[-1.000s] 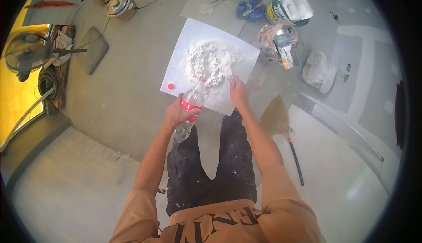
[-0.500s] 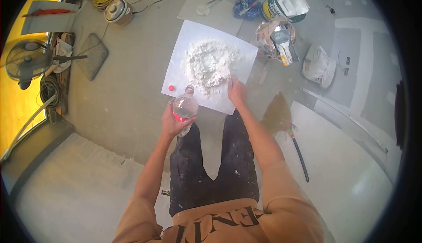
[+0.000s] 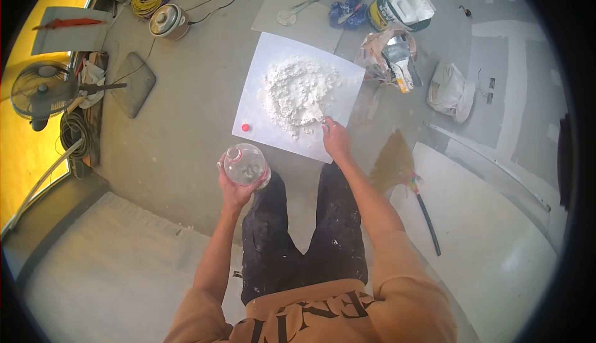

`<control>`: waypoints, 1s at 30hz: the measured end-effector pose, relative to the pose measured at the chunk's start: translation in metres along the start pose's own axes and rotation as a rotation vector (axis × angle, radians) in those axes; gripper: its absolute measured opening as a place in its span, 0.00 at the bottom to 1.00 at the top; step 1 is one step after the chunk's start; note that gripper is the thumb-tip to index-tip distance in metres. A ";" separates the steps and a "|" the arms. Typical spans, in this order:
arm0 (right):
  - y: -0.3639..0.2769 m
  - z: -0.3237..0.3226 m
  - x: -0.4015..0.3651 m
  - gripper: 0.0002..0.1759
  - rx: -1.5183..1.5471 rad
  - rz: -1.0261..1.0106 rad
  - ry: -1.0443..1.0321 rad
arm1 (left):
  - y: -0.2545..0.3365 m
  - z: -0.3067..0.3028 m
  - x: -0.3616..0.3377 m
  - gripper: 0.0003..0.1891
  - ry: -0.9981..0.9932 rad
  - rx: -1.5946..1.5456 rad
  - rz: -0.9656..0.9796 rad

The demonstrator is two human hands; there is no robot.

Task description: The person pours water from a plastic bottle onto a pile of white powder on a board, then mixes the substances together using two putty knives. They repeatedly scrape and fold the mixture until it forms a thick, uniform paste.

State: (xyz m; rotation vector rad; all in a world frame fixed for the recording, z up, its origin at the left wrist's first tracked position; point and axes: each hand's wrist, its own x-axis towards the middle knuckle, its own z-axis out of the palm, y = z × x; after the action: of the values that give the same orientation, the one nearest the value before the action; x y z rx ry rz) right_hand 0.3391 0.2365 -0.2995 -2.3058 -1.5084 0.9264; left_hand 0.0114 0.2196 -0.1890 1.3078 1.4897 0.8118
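Note:
A heap of white powder [image 3: 298, 91] lies on a square white board [image 3: 251, 104] on the floor. My left hand [image 3: 236, 185] is wrapped round a clear, uncapped plastic bottle [image 3: 247, 164], whose mouth points up, just off the board's near left corner. Near that corner a red cap [image 3: 245, 127] rests on the board. At the heap's near right edge, my right hand [image 3: 336, 138] is closed on a small tool whose end is in the powder; its shape is mostly hidden.
Beyond the board lies a grey sheet with a trowel [image 3: 287, 17]. A bucket [image 3: 402, 8], a bag with scrapers [image 3: 397, 54] and a white sack [image 3: 452, 91] stand right. A broom [image 3: 394, 160] lies nearer; a fan [image 3: 43, 88] and pot [image 3: 167, 21] are left.
My left hand has drawn the bottle back and left, away from the board's edge. My right hand has moved slightly down, still at the powder's edge, and the powder there has shifted a little.

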 end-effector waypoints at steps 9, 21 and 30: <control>-0.082 0.051 -0.041 0.18 0.097 -0.114 0.009 | -0.001 -0.019 -0.010 0.51 0.077 0.010 0.031; -0.046 0.005 0.027 0.18 -0.091 -0.117 0.023 | 0.006 -0.016 -0.023 0.53 0.050 -0.019 -0.050; -0.042 0.032 -0.053 0.16 -0.001 -0.206 -0.153 | 0.007 -0.002 -0.026 0.52 0.034 -0.073 0.011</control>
State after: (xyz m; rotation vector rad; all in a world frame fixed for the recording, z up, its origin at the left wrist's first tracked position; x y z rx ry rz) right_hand 0.2741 0.2036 -0.2829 -2.0707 -1.7681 1.0641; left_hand 0.0112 0.1954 -0.1761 1.2549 1.4666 0.8916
